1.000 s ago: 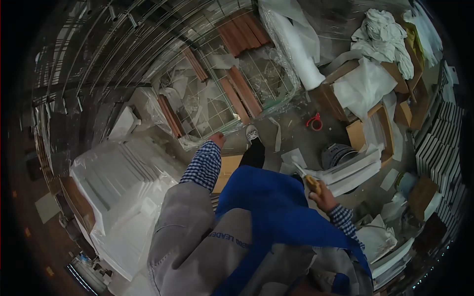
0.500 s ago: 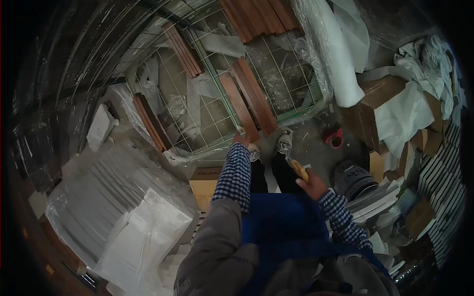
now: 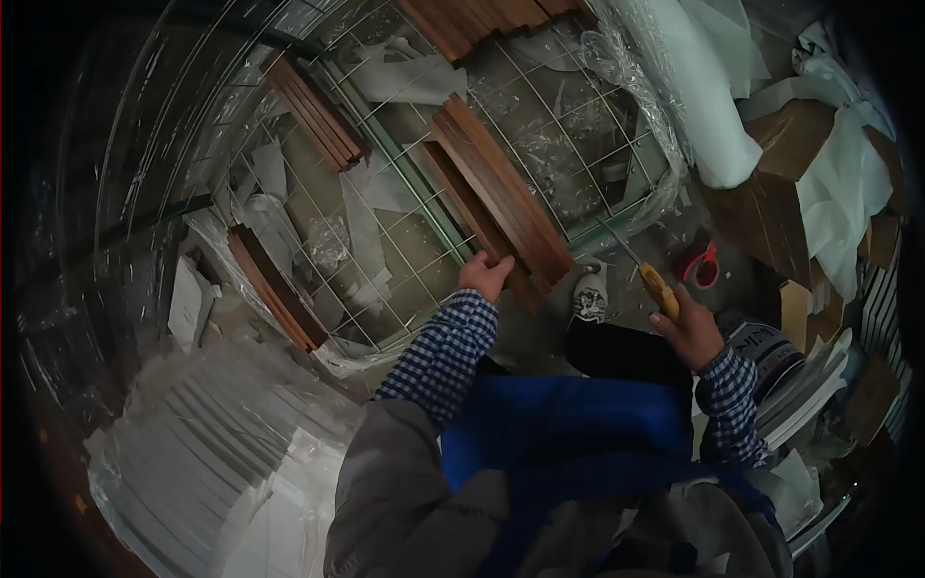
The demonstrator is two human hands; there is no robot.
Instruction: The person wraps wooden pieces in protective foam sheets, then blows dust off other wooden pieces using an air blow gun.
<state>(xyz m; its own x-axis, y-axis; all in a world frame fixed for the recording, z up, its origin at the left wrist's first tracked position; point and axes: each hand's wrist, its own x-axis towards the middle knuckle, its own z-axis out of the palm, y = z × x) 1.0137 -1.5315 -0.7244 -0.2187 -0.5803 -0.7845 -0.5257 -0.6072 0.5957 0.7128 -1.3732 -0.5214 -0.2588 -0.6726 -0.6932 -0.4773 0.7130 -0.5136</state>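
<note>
My left hand is closed on the lower part of a narrow reddish-brown board, its thumb and fingers at the edge. Right beside that board lies a wider reddish-brown grooved board; both rest slantwise over a wire-mesh crate with a green frame. In my right hand is a tool with a yellow handle and a long thin metal shaft or blade pointing up and left. Its exact kind is hard to make out. The tool's tip is near the crate's lower right corner, apart from the boards.
More brown boards lie at the crate's top, upper left and left edge. A white foam roll and cardboard box stand right. A red tape dispenser lies on the floor. Plastic-wrapped grey panels fill the lower left.
The view has shifted. My left hand has a firmer hold on the narrow board, which now sits closer against the wider one. My right hand has moved right and up with the yellow-handled tool.
</note>
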